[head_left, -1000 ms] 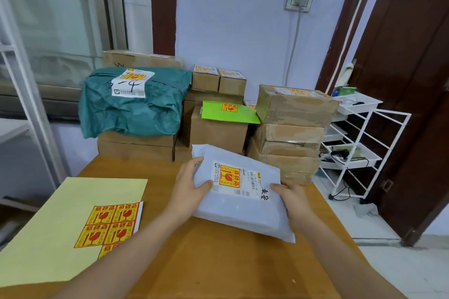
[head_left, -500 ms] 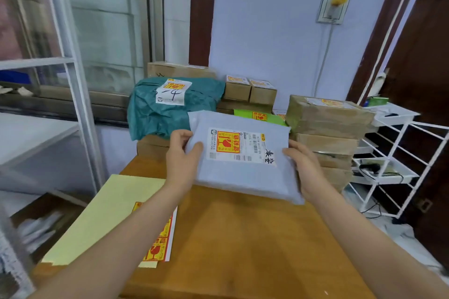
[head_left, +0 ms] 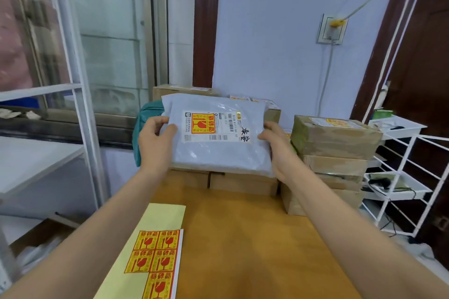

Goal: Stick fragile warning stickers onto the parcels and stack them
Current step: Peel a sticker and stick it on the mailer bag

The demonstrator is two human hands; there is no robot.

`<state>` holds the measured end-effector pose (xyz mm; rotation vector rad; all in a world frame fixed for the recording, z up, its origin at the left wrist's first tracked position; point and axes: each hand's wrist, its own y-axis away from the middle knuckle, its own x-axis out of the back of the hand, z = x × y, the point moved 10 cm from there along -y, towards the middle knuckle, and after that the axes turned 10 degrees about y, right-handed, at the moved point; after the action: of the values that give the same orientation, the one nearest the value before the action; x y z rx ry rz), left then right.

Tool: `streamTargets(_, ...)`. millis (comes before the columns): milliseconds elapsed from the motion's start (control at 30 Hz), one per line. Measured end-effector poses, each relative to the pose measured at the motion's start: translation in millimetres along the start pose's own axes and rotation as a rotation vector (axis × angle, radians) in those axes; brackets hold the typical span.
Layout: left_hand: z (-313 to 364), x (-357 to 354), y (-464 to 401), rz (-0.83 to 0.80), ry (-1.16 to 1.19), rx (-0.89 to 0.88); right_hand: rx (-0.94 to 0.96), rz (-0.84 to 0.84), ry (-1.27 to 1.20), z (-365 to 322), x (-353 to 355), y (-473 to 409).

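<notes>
I hold a grey plastic mailer parcel (head_left: 218, 153) up over the back of the wooden table (head_left: 243, 238). A yellow-and-red fragile sticker (head_left: 203, 124) sits on its white shipping label. My left hand (head_left: 155, 138) grips the parcel's left edge and my right hand (head_left: 279, 150) grips its right edge. The parcel hovers in front of the teal bag parcel (head_left: 143, 126) and above low cardboard boxes (head_left: 243, 182), hiding most of the pile behind. A sheet of fragile stickers (head_left: 155, 262) lies on yellow backing paper (head_left: 160, 216) at the table's front left.
A stack of taped cardboard boxes (head_left: 332, 153) stands at the right of the table. A white wire rack (head_left: 401, 177) stands further right by a dark door. A white metal shelf frame (head_left: 80, 109) and a window are on the left.
Both hands have lifted the grey parcel off the table and carried it up and away toward the pile at the back. The view has tilted up and shifted.
</notes>
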<state>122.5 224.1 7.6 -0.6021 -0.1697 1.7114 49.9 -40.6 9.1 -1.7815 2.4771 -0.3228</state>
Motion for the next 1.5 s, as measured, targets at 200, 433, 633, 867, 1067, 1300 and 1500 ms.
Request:
streamTargets(200, 3, 10, -37, 0.012, 0.028, 0.059, 0.034, -0.072, 0.021, -9, -22, -32)
streamTargets(433, 2, 11, -66, -0.042, 0.009, 0.121, 0.048, -0.102, 0.064, -18, -46, -59)
streamTargets(633, -3, 9, -84, -0.114, 0.026, 0.162, 0.07, -0.095, 0.125, -24, -62, -77)
streamTargets(867, -15, 18, -113, -0.098, -0.041, 0.152, 0.099, -0.05, 0.144, -28, -71, -94)
streamTargets(1067, -29, 19, -124, -0.144, -0.138, 0.137, 0.091, -0.059, 0.244, -22, -85, -100)
streamTargets(1300, -13, 26, -133, -0.102, -0.225, 0.056, 0.088, 0.028, 0.353, -21, -73, -110)
streamTargets(1500, -11, 42, -132, -0.033, -0.269, 0.04, 0.123, 0.072, 0.365, -15, -62, -110)
